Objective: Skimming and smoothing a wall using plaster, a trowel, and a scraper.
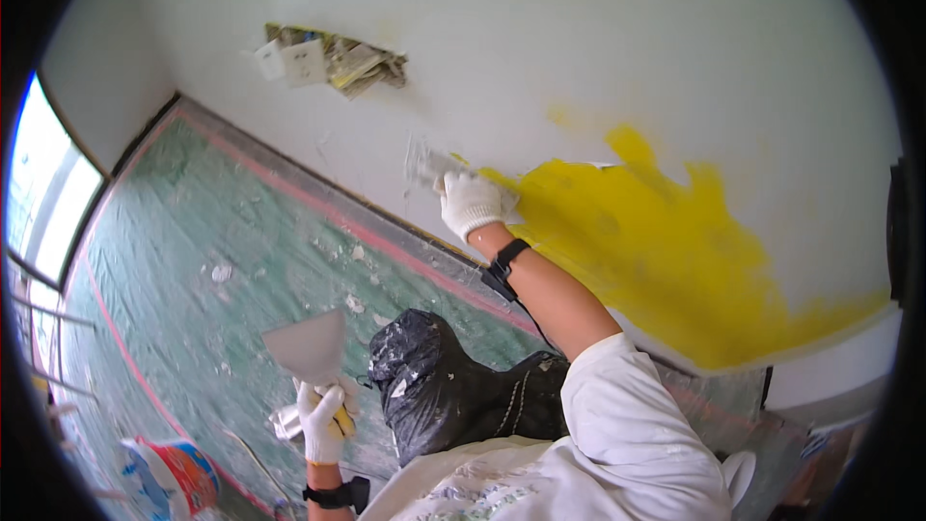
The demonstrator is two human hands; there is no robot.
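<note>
The left hand (322, 422), in a white knit glove, is closed around the yellow handle of a broad scraper (309, 344), its flared blade pointing up, clear of the wall. Beside this hand lies a silvery object (285, 422); whether the hand also grips it cannot be told. Farther out, the gloved right hand (471, 205) is closed on a flat blade tool (432, 165), which is held at the wall (733, 58) by the left end of a yellow patch (666, 251). The blade is blurred; its exact angle cannot be read.

For an even pass, keep the blade edge in full contact, tilt it slightly and hold pressure constant. Overlap strokes, and feather outward at the patch border. Keep the left scraper level if it carries material.

Materials, near to far: a soft white shirt (617, 415); a glossy, creased black mass (434, 396), clothing or bag unclear; a rounded red, blue and white container (174, 478); a wrinkled green floor sheet (241, 232) flecked with pale residue. The patch is ragged and streaky against the smooth, pale wall. Beyond, pale square socket plates (305, 64) hang at a rough, elongated opening (371, 65).
</note>
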